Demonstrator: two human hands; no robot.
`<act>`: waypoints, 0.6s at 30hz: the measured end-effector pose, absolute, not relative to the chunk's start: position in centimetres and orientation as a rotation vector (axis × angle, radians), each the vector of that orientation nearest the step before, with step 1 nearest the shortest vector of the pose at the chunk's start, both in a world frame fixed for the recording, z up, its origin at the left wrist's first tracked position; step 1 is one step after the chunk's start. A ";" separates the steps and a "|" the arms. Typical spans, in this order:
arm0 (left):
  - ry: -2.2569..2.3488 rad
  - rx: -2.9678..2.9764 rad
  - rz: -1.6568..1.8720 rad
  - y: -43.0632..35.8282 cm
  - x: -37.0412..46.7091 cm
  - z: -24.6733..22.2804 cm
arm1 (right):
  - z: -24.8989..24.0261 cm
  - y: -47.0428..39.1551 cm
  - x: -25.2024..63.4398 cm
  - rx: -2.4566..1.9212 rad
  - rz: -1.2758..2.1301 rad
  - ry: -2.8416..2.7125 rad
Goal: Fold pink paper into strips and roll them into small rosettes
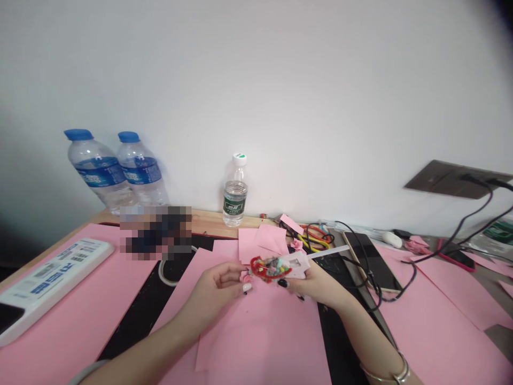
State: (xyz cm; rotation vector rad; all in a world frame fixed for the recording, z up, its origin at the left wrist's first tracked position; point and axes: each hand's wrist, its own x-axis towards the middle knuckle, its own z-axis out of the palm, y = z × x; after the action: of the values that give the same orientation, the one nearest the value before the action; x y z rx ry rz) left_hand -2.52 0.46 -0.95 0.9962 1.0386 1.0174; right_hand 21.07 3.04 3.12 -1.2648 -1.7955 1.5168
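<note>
A small pink paper rose [246, 278] is pinched between the thumb and fingers of my left hand [226, 282]. My right hand [310, 282], dark-nailed, is closed around a pale pink, flat item [297, 263] with a whitish strip sticking out to the upper right. In front of it, between my hands, is a red-edged ornament [270, 268] with colourful bits; how it is held is partly hidden. Pink paper sheets [264, 331] lie beneath both hands. Just behind my right hand sits another pink paper rose [296, 244].
Two large bottles [100, 174] [142, 171] and a smaller one [235, 195] stand along the wall. A long white box [60, 283] lies left, a tape roll [170, 271] nearer. Right are a phone [374, 262], black cables [414, 272], a wall socket [444, 179] and more pink paper [441, 331].
</note>
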 end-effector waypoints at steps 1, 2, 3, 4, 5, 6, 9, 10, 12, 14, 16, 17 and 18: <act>1.022 0.976 1.010 0.5 -2.5 -1.0 | 3.1 3.0 21.1 -1.267 1.528 -1.783; 1.012 0.963 1.005 0.6 -2.5 -0.9 | 3.0 3.0 21.1 -1.265 1.534 -1.776; 1.007 0.957 1.002 0.6 -2.5 -0.9 | 3.0 3.0 21.1 -1.260 1.536 -1.773; 1.006 0.956 0.999 0.6 -2.5 -0.8 | 3.0 3.0 21.1 -1.255 1.536 -1.773; 1.007 0.956 0.998 0.6 -2.5 -0.8 | 3.0 3.0 21.1 -1.252 1.537 -1.776; 1.012 0.957 1.000 0.6 -2.5 -0.8 | 3.1 3.0 21.1 -1.250 1.537 -1.781; 1.031 0.979 1.008 0.5 -2.5 -0.9 | 3.3 3.0 21.0 -1.238 1.531 -1.799; 1.036 0.995 1.012 0.5 -2.5 -1.0 | 3.3 3.0 21.0 -1.229 1.523 -1.808; 1.048 1.037 1.020 0.4 -2.6 -1.2 | 3.5 3.0 21.0 -1.223 1.506 -1.831; 1.071 1.084 1.023 0.3 -2.6 -1.3 | 3.5 3.0 21.1 -1.235 1.494 -1.849; 1.094 1.130 1.018 0.2 -2.6 -1.3 | 3.5 3.0 21.1 -1.249 1.477 -1.864; 1.102 1.153 1.013 0.2 -2.6 -1.2 | 3.5 3.0 21.1 -1.250 1.466 -1.872; 1.107 1.172 1.010 0.2 -2.6 -1.2 | 3.5 3.0 21.1 -1.245 1.457 -1.883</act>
State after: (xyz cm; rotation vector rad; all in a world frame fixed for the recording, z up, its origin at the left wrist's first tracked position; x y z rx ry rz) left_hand -2.62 0.16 -1.18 1.1725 1.1072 1.0098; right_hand 21.12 2.98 3.54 -1.2449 -1.8829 1.4574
